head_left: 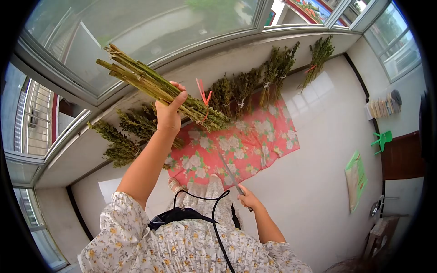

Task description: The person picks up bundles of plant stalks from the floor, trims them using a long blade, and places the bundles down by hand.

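My left hand is wrapped round a bundle of dried plant stalks, raised in front of the window. Its bare cut ends point up to the left, and its leafy end hangs to the lower right. A red tie circles the leafy part, with its loose ends sticking up. Low at my right side, my right hand grips the handle of a long, narrow-bladed knife. The blade points up and away over the red floral cloth, well apart from the bundle.
Several tied plant bundles lean along the wall under the windows; another bundle stands farther right. Leafy bundles lie at left. A green stool, a green-edged bag and a stack of books are at right.
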Tool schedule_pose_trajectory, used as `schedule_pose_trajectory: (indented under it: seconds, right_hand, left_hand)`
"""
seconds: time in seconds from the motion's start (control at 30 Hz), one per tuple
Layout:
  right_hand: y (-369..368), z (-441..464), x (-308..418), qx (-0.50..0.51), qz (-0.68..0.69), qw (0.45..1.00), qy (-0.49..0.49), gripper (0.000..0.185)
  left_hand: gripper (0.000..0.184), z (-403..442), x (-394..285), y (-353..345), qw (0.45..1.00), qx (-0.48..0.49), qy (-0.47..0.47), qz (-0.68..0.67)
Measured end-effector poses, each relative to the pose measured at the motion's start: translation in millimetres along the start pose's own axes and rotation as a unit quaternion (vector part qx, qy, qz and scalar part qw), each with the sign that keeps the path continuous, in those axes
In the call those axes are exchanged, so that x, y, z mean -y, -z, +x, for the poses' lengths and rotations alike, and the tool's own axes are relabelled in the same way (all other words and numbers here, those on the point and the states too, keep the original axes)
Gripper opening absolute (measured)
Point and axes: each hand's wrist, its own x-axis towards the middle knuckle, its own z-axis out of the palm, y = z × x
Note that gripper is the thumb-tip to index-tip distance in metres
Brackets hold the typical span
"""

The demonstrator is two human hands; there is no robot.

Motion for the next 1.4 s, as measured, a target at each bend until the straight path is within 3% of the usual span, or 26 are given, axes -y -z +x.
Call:
schedule_pose_trajectory:
  seconds: [0.07, 0.23, 0.3, 0.43, 0.53, 0.6, 0.63, 0.73, 0.8, 0.87, 0.9, 1.03, 1.17, 1.23, 1.27, 1.33, 1.4]
  right_hand:
    - [4, -31, -6, -0.087, -0.173, 0.978, 0.078, 0.063]
    - [-3, -108, 30, -0.151, -0.103, 0.970, 0.159, 0.056]
    - [-6, -111, 39, -0.191, -0.071, 0.947, 0.248, 0.052]
    - [-34, -99, 62, -0.214, -0.035, 0.922, 0.321, 0.053]
    - [-52, -85, 55, -0.251, -0.073, 0.906, 0.332, 0.049]
    - [-58, -87, 52, -0.188, -0.223, 0.881, 0.373, 0.049]
    - [-57, -90, 54, -0.192, -0.221, 0.881, 0.372, 0.049]
    - [-49, -105, 62, -0.254, 0.056, 0.925, 0.276, 0.049]
    - [-48, -97, 55, -0.269, 0.015, 0.920, 0.285, 0.048]
    - [-51, -90, 46, -0.198, -0.107, 0.928, 0.297, 0.048]
    - [-46, -92, 49, -0.196, -0.056, 0.944, 0.258, 0.048]
    - [-47, -94, 55, -0.219, 0.065, 0.931, 0.286, 0.048]
    - [-45, -93, 56, -0.188, -0.039, 0.934, 0.300, 0.049]
    - [-46, -102, 70, -0.210, 0.141, 0.923, 0.289, 0.049]
    - [-49, -100, 66, -0.210, 0.142, 0.923, 0.289, 0.049]
    - [-58, -94, 65, -0.167, -0.009, 0.946, 0.279, 0.049]
    - [-51, -102, 76, -0.171, 0.005, 0.942, 0.289, 0.048]
  left_hand:
    - [0.032, 0, 10, -1, 0.998, 0.020, -0.008, 0.065]
    - [0.030, -1, 29, 2, 0.989, 0.034, 0.017, 0.145]
    - [0.028, -7, 34, 0, 0.985, 0.042, 0.043, 0.159]
    - [0.026, -16, 55, 1, 0.980, 0.060, 0.094, 0.167]
    - [0.027, -22, 79, -6, 0.981, 0.063, 0.112, 0.143]
    - [0.028, -27, 93, -14, 0.981, 0.077, 0.122, 0.133]
    - [0.029, -29, 97, -17, 0.979, 0.075, 0.129, 0.135]
    - [0.023, -35, 109, -31, 0.980, 0.064, 0.124, 0.138]
    - [0.022, -37, 119, -40, 0.982, 0.065, 0.115, 0.135]
    - [0.024, -40, 124, -47, 0.981, 0.062, 0.127, 0.132]
    - [0.027, -41, 125, -51, 0.982, 0.061, 0.126, 0.128]
    - [0.036, -44, 123, -58, 0.973, 0.075, 0.154, 0.157]
    - [0.039, -41, 129, -59, 0.976, 0.063, 0.154, 0.139]
    - [0.040, -39, 128, -59, 0.973, 0.075, 0.150, 0.159]
    - [0.040, -40, 129, -60, 0.973, 0.076, 0.151, 0.160]
    - [0.040, -38, 127, -65, 0.976, 0.070, 0.159, 0.131]
    - [0.040, -36, 122, -66, 0.976, 0.075, 0.150, 0.139]
